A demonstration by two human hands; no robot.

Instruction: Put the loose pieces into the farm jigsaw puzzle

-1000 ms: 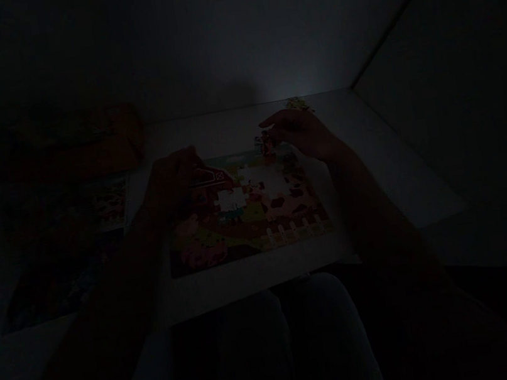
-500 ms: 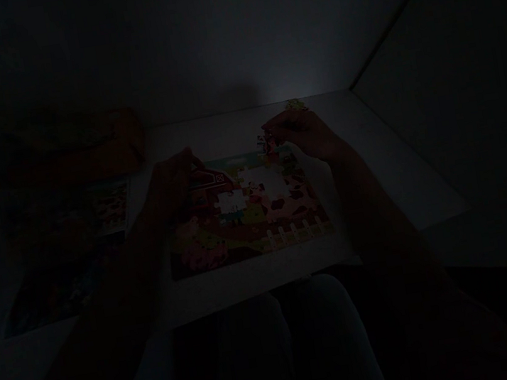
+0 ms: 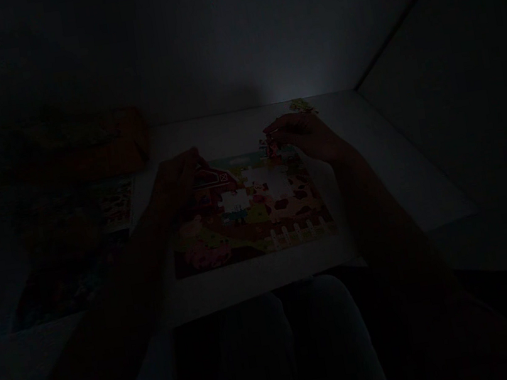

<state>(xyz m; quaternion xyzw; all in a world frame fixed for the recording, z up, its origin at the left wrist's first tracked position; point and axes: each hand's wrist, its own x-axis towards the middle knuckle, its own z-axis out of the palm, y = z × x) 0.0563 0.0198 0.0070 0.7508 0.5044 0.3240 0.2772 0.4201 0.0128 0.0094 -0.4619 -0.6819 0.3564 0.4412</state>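
The view is very dark. A jigsaw puzzle (image 3: 259, 230) with a farm picture lies on the white table, showing a barn, a cow, pigs and a fence. White gaps show near its middle, one between barn and cow. Above the puzzle's top right part, my right hand (image 3: 305, 134) pinches a small colourful puzzle piece (image 3: 270, 147), held up by the fingertips. At the upper left corner, beside the barn, my left hand (image 3: 179, 174) is closed with fingers curled; whatever they hold, if anything, is hidden in the dark.
Some green puzzle pieces (image 3: 302, 106) lie by the wall behind my right hand. An orange box or bag (image 3: 125, 142) stands at the back left. Printed picture sheets (image 3: 115, 204) lie left of the puzzle. A wall (image 3: 230, 34) rises behind the table (image 3: 249, 286).
The view has shifted slightly, so everything sits a little further right. Both hands keep nearly the same pose, the right one still pinching the puzzle piece.
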